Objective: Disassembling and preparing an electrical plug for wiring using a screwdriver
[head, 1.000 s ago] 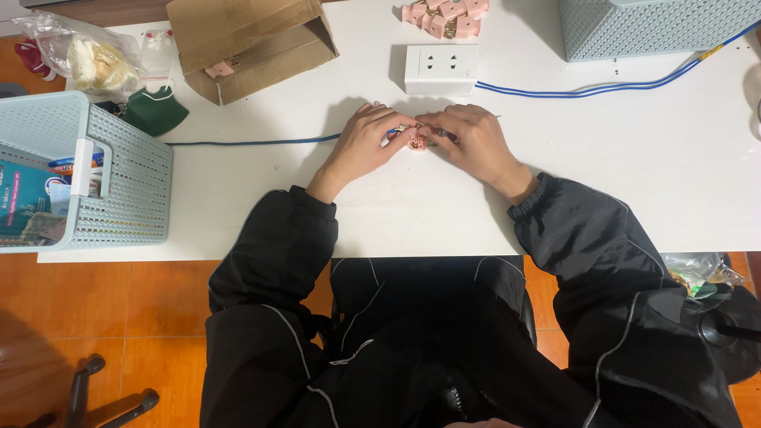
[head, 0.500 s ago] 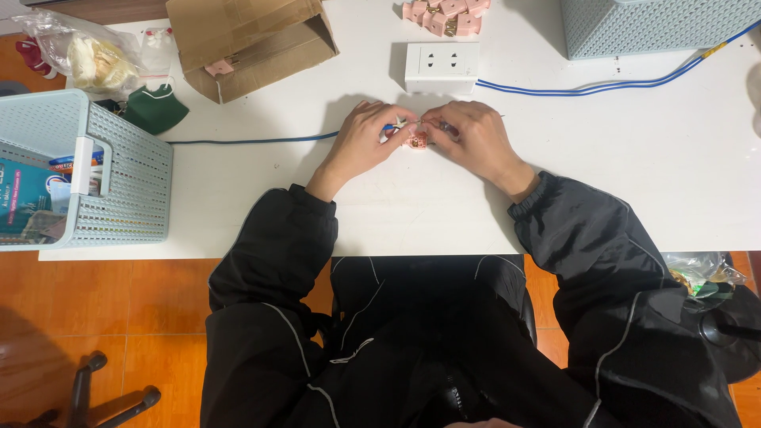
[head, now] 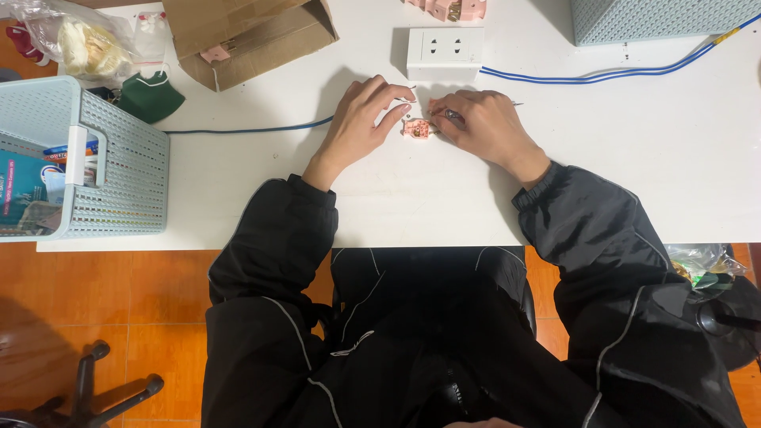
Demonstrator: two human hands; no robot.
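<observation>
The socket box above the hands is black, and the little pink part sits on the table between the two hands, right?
Not quite. In the head view the socket box above the hands is white, not black. The rest holds: the little pink part sits on the table between the left hand and right hand.

The left hand (head: 357, 119) rests palm down on the white counter (head: 634, 174), its fingertips touching a small pink socket part (head: 416, 128). The right hand (head: 483, 127) lies just beside that part on the other side, its grip closed on a thin tool (head: 457, 119) whose tip meets the part. A white socket block (head: 445, 53) stands just beyond both hands, toward the far edge. A blue cable (head: 602, 75) runs from it toward the far right corner; another blue cable (head: 246, 129) runs left. A light blue basket (head: 119, 170) sits at the left edge, a cardboard box (head: 246, 36) near the far left corner.
</observation>
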